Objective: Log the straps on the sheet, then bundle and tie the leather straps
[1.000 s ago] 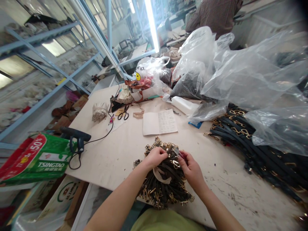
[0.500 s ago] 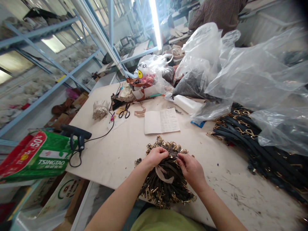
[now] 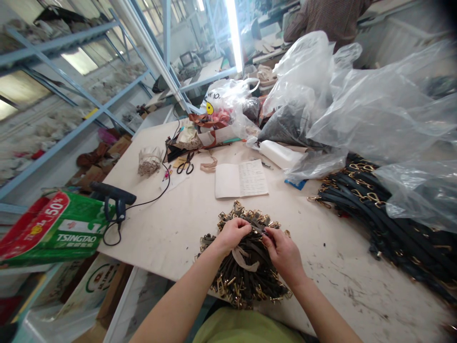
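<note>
A bundle of dark straps with gold metal hardware (image 3: 246,281) lies at the table's near edge, in front of my body. A pale cloth strip (image 3: 246,262) loops across its middle. Over the upper part of the bundle, my left hand (image 3: 233,234) is closed in a pinch on a dark strap (image 3: 257,229). My right hand (image 3: 284,253) pinches the same strap a short way to the right. The fingertips hide parts of the strap, and which hardware belongs to it cannot be made out.
An open notebook (image 3: 241,180) lies beyond the bundle, with scissors (image 3: 185,164) to its left. A corded scanner (image 3: 116,197) rests at the left edge. Black straps with gold clasps (image 3: 371,224) and clear plastic bags (image 3: 385,114) crowd the right. A person (image 3: 326,21) is behind.
Both hands stay almost in place on the strap, with only slight finger movement. The whole view has shifted a little.
</note>
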Available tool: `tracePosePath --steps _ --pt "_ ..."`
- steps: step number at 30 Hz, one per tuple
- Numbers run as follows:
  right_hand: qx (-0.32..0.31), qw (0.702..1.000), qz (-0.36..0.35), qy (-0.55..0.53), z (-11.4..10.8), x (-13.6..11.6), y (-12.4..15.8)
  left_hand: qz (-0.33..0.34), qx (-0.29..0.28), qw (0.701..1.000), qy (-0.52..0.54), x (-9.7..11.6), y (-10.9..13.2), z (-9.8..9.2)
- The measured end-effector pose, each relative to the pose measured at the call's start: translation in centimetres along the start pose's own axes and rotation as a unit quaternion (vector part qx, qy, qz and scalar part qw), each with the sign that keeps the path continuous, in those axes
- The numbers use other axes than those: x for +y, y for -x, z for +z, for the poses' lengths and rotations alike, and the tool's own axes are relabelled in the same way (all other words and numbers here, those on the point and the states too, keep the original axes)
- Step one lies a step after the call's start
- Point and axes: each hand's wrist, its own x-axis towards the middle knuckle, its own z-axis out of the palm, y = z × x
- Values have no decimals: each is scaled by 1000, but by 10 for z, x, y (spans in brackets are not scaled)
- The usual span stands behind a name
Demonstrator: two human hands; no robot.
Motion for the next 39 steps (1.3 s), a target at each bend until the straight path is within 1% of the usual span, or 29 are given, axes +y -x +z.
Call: tracePosePath --steps 8,14,17,22,26,28,33,35,39 --pt "-23 999 19 -44 -1 -1 0 0 1 1000 19 3 4 1" --pt "-9 999 -6 -31 -1 2 0 -6 -1 999 37 2 6 3" --pt "-12 1000 -9 -25 -1 4 -1 -10 0 999 44 2 6 3" --pt "-34 999 -11 -41 -5 7 -5 -17 -5 999 50 2 6 2" --pt "-81 995 13 -54 -10 8 -11 -12 -6 998 55 2 5 2" --pt "-91 994 20 -60 -12 9 -12 -14 -6 998 54 3 5 2" --pt "-63 990 39 -122 -11 12 -8 -49 -17 995 82 7 5 0" --pt "-68 991 39 -104 -11 11 -7 -50 -15 996 78 8 4 0" --pt "-84 995 18 -54 -15 10 -9 -46 -10 997 66 8 4 1"
